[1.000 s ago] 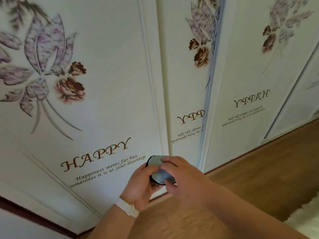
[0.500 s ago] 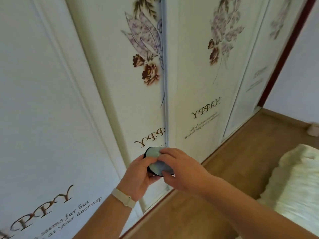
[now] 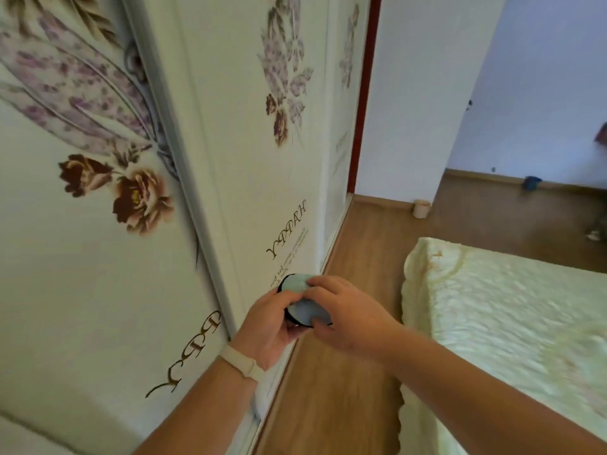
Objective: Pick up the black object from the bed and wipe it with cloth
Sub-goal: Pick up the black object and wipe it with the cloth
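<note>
Head view, one frame. Two hands in view, both mine, held together in front of me above the wooden floor (image 3: pixel 331 382), between the wardrobe and the bed.

Left hand (image 3: pixel 267 326): fingers curled closed around the black object (image 3: pixel 289 318), gripping it from the left and below. One pale wristband (image 3: pixel 243 362) on this wrist.

Right hand (image 3: pixel 345 310): fingers closed on the cloth (image 3: pixel 307 311), pressing it against the upper face of the black object. Thumb below, fingertips on top.

Black object: one. Only a thin dark rim shows along the left and lower edge; the rest is covered by cloth and fingers. Shape appears round; cannot tell what it is. It is off the bed, in my hands.

Cloth: one, pale blue-grey, small, lying over the object.

Bed (image 3: pixel 492 323): one, to my right, with a cream textured cover and scalloped edge. Its near corner is near my right hand, not touching.

Wardrobe (image 3: pixel 98 257): to my left, white panelled doors; I count three panels clearly, a fourth narrow one farther away. Flower prints on each; word prints "HAPPY" visible on two, one reversed.

Far floor: one small pale cup (image 3: pixel 421 208) by the wall corner, one dark blue item (image 3: pixel 531 182) against the skirting. One dark red frame strip (image 3: pixel 363 93) beyond the wardrobe.
</note>
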The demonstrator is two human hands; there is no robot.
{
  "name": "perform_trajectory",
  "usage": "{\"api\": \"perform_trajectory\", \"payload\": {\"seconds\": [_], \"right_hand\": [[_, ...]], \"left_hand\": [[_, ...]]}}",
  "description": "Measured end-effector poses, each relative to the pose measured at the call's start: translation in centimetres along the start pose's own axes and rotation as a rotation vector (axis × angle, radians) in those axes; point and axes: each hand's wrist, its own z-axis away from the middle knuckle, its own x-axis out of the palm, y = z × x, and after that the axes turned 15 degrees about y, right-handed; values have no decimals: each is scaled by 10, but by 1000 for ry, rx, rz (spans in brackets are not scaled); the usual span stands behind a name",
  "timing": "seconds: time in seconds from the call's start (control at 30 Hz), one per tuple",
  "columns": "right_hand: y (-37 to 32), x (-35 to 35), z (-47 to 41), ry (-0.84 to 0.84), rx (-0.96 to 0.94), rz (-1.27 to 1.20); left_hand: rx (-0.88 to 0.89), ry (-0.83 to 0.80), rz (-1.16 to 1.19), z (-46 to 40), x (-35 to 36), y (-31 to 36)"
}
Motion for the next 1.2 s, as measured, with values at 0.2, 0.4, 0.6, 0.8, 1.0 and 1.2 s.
{"api": "perform_trajectory", "payload": {"seconds": [0.2,0.4,0.6,0.8,1.0,1.2], "right_hand": [[41,-16,3,64,146,66],[106,-22,12,120,248,88],[210,-31,2,158,240,77],[314,-61,-7,183,232,52],[374,-81,-20,206,222,40],[425,-83,-38,223,234,56]], "left_hand": [[-87,-176,-54,-41,49,-2],[-155,-247,-131,-84,111,-17],[-165,-219,-136,-138,195,-29],[-153,-198,-164,-185,291,-35],[-137,-210,-167,-215,349,-31],[-140,-226,-173,-255,388,-32]]}}
